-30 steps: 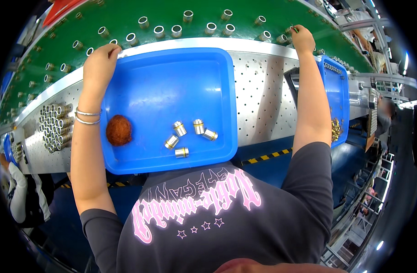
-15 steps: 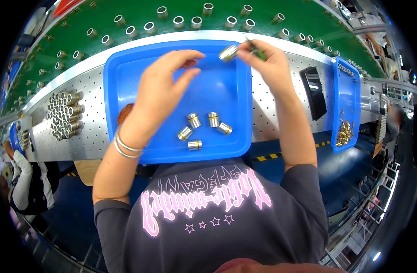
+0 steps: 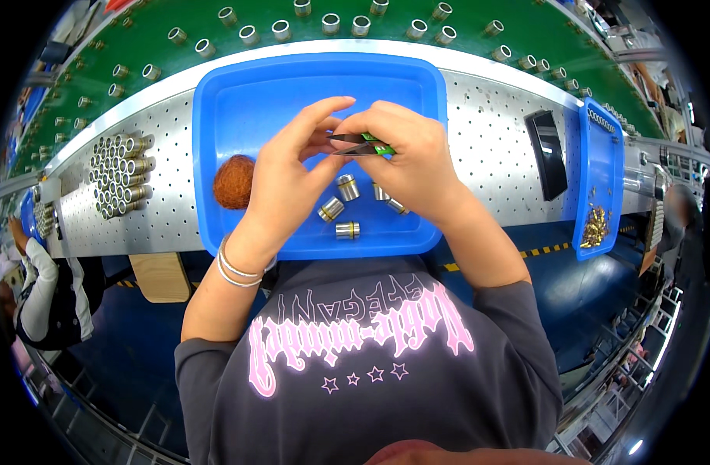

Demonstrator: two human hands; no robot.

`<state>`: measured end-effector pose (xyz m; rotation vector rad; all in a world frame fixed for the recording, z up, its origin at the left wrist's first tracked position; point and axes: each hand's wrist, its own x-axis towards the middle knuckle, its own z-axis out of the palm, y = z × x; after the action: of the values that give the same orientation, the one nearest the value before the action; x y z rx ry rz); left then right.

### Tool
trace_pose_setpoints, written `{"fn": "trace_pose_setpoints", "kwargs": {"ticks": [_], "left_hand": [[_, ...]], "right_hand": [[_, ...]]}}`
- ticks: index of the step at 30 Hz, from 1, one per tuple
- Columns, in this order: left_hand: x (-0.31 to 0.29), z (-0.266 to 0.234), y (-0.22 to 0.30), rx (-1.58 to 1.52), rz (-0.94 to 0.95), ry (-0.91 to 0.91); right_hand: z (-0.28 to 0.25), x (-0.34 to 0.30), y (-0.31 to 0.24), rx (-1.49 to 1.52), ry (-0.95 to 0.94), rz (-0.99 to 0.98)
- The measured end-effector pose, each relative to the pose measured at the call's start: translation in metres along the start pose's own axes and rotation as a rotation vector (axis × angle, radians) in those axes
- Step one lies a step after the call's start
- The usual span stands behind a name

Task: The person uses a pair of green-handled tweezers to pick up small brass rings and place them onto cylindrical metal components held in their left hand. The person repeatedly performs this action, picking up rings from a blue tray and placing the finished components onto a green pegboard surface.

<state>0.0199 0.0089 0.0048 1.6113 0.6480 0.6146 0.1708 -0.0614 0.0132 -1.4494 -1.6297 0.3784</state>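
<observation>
My right hand (image 3: 408, 147), over the blue tray (image 3: 215, 77), grips green-handled snips (image 3: 378, 145). Their dark blades are parted and point toward my left hand (image 3: 287, 169). That hand's fingers curl close to the right fingertips; what they hold, if anything, is hidden behind the hands. Below them in the tray lie several short silvery metal sleeves, each with a yellowish ring, such as one metal sleeve (image 3: 347, 230) on its side. Beside my left wrist rests a brown-orange fibrous ball (image 3: 233, 183).
A cluster of metal sleeves (image 3: 119, 172) covers part of the perforated metal table (image 3: 479, 147) at left. Right of the tray lies a black flat device (image 3: 546, 155), then a smaller blue tray (image 3: 584, 232) with brass-coloured parts. Several sleeves stand on the green surface (image 3: 401, 12) beyond.
My right hand came left and nearer, meeting my left hand over the tray. The metal sleeve seen at its fingertips is now out of sight. The snips' blades now show.
</observation>
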Motion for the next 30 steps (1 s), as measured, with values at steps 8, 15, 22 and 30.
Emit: {"fn": "trace_pose_setpoints", "kwargs": {"ticks": [8, 15, 22, 30], "left_hand": [[-0.005, -0.019, 0.001, -0.86, -0.404, 0.011], [-0.005, -0.018, -0.005, -0.781, -0.34, 0.036], [-0.005, -0.015, -0.003, -0.727, -0.318, 0.061], [-0.009, -0.006, -0.002, -0.447, -0.143, -0.098]], "right_hand": [[-0.013, -0.01, 0.0, 0.594, -0.082, 0.494], [-0.012, -0.01, -0.007, 0.535, -0.103, 0.469], [-0.022, -0.015, -0.003, 0.54, -0.151, 0.543], [-0.024, 0.002, 0.008, 0.274, -0.075, 0.211]]}}
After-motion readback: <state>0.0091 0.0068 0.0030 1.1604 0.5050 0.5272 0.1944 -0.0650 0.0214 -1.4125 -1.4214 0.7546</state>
